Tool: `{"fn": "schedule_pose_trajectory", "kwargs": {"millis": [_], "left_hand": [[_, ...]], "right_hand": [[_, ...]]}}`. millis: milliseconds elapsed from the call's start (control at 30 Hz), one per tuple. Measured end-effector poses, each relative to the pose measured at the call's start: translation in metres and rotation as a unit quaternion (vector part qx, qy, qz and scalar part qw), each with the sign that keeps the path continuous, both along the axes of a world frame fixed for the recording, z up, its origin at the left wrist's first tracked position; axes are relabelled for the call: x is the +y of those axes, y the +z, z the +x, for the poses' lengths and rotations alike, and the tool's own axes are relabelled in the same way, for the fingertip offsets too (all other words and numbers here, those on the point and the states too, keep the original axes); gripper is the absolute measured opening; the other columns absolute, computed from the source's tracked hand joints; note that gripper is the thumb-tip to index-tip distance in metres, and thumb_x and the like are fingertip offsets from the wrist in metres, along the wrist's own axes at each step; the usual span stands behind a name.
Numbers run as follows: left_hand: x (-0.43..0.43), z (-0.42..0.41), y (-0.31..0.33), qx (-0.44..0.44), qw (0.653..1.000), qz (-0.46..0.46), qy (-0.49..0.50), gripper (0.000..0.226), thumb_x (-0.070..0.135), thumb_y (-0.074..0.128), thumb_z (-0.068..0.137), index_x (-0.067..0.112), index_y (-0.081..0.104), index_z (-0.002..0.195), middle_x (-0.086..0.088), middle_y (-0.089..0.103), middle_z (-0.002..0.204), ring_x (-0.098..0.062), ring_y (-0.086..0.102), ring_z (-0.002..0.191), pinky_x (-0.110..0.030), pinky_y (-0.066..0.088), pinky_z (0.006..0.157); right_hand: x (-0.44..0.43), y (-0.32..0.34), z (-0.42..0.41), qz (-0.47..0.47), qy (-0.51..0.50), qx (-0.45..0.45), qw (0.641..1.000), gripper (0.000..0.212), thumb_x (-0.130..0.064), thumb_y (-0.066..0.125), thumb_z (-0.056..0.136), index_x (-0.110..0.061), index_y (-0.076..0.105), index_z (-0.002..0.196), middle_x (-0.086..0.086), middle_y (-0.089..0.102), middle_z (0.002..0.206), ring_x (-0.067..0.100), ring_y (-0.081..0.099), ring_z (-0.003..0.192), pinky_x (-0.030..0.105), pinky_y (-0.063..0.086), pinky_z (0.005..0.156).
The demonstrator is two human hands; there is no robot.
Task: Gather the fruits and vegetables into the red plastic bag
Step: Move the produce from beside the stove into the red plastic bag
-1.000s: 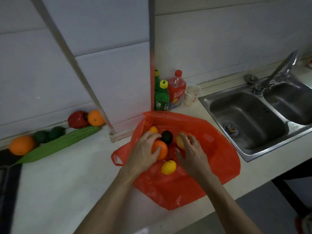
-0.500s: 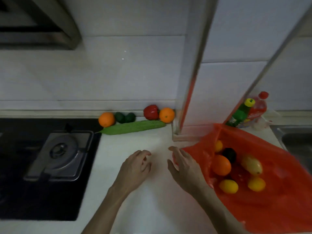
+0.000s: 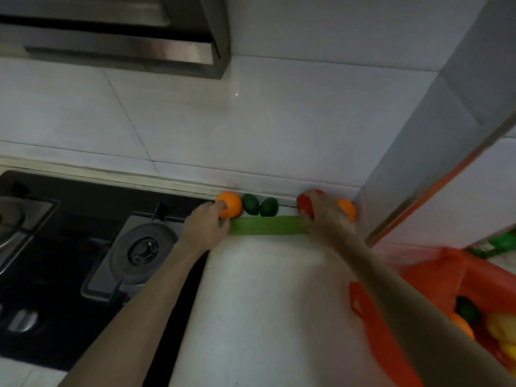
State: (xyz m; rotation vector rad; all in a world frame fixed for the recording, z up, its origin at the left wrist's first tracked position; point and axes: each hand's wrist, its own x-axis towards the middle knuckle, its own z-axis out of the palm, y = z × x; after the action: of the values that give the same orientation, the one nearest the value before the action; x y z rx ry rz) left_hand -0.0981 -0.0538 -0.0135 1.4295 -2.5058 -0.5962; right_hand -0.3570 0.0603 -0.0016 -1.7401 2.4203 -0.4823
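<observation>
Along the back wall of the white counter lie an orange, two dark green fruits, a red pepper, a second orange and a long green gourd in front of them. My left hand curls its fingers on the left orange and covers the gourd's left end. My right hand closes round the red pepper. The red plastic bag lies open at the lower right, with an orange, a dark green fruit and yellow fruits inside.
A black gas hob with a burner takes up the left of the counter. A range hood hangs above it. A grey pillar stands at the right, with a green bottle behind the bag.
Both hands have left the bag area and reached back to the wall. The left now lies on the left orange, the right round the red pepper. The view has swung left.
</observation>
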Motion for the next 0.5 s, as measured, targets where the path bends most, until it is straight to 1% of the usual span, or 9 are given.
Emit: {"fn": "schedule_pose_trajectory", "kwargs": {"millis": [67, 100, 167, 233, 333, 433, 500], "left_hand": [[-0.018, -0.006, -0.008, -0.02, 1.0, 0.008, 0.01, 0.045, 0.031, 0.058, 0.083, 0.019, 0.05, 0.125, -0.017, 0.057, 0.103, -0.038, 0.057, 0.097, -0.05, 0.052, 0.077], [-0.026, -0.01, -0.013, -0.036, 0.999, 0.017, 0.011, 0.052, 0.033, 0.059, 0.083, 0.023, 0.045, 0.132, -0.018, 0.054, 0.107, -0.04, 0.054, 0.101, -0.052, 0.051, 0.08], [-0.038, -0.019, -0.024, -0.061, 0.998, 0.029, 0.008, 0.062, 0.034, 0.059, 0.083, 0.029, 0.036, 0.14, -0.021, 0.048, 0.112, -0.045, 0.048, 0.106, -0.054, 0.049, 0.084], [-0.046, -0.029, -0.032, -0.076, 0.996, 0.036, 0.006, 0.065, 0.034, 0.059, 0.082, 0.032, 0.032, 0.141, -0.022, 0.043, 0.119, -0.048, 0.045, 0.108, -0.055, 0.046, 0.088], [-0.056, -0.038, -0.044, -0.073, 0.996, 0.053, 0.009, 0.062, 0.033, 0.059, 0.083, 0.031, 0.035, 0.139, -0.023, 0.039, 0.125, -0.051, 0.043, 0.112, -0.056, 0.044, 0.091], [-0.063, -0.042, -0.051, -0.035, 0.998, 0.056, 0.001, 0.058, 0.029, 0.061, 0.084, 0.026, 0.039, 0.137, -0.025, 0.042, 0.119, -0.05, 0.048, 0.107, -0.054, 0.047, 0.09], [-0.062, -0.043, -0.052, -0.003, 0.998, 0.056, -0.002, 0.056, 0.025, 0.064, 0.083, 0.022, 0.043, 0.135, -0.025, 0.043, 0.117, -0.046, 0.05, 0.104, -0.049, 0.047, 0.089]], "right_hand": [[-0.018, -0.006, -0.012, 0.057, -0.021, 0.003, 0.998, 0.047, -0.03, 0.049, 0.093, -0.01, 0.041, 0.135, 0.022, 0.051, 0.126, 0.039, 0.05, 0.112, 0.043, 0.044, 0.093], [-0.024, -0.011, -0.016, 0.077, -0.027, 0.025, 0.996, 0.052, -0.031, 0.049, 0.093, -0.011, 0.036, 0.139, 0.024, 0.047, 0.13, 0.041, 0.047, 0.114, 0.044, 0.043, 0.095], [-0.031, -0.022, -0.021, 0.099, -0.026, 0.08, 0.992, 0.056, -0.035, 0.049, 0.093, -0.013, 0.032, 0.142, 0.027, 0.043, 0.132, 0.043, 0.044, 0.114, 0.045, 0.041, 0.095], [-0.034, -0.032, -0.022, 0.114, -0.027, 0.106, 0.987, 0.058, -0.036, 0.052, 0.091, -0.017, 0.032, 0.142, 0.027, 0.039, 0.133, 0.043, 0.043, 0.113, 0.044, 0.041, 0.091], [-0.038, -0.044, -0.024, 0.109, -0.03, 0.118, 0.987, 0.058, -0.031, 0.056, 0.089, -0.018, 0.033, 0.141, 0.029, 0.035, 0.136, 0.044, 0.046, 0.111, 0.046, 0.045, 0.087], [-0.043, -0.053, -0.027, 0.086, -0.038, 0.107, 0.99, 0.059, -0.021, 0.061, 0.086, -0.017, 0.036, 0.139, 0.03, 0.035, 0.133, 0.046, 0.046, 0.112, 0.049, 0.048, 0.089], [-0.045, -0.057, -0.029, 0.073, -0.04, 0.1, 0.992, 0.061, -0.015, 0.062, 0.084, -0.017, 0.037, 0.139, 0.03, 0.035, 0.134, 0.046, 0.044, 0.113, 0.05, 0.047, 0.089]]}}
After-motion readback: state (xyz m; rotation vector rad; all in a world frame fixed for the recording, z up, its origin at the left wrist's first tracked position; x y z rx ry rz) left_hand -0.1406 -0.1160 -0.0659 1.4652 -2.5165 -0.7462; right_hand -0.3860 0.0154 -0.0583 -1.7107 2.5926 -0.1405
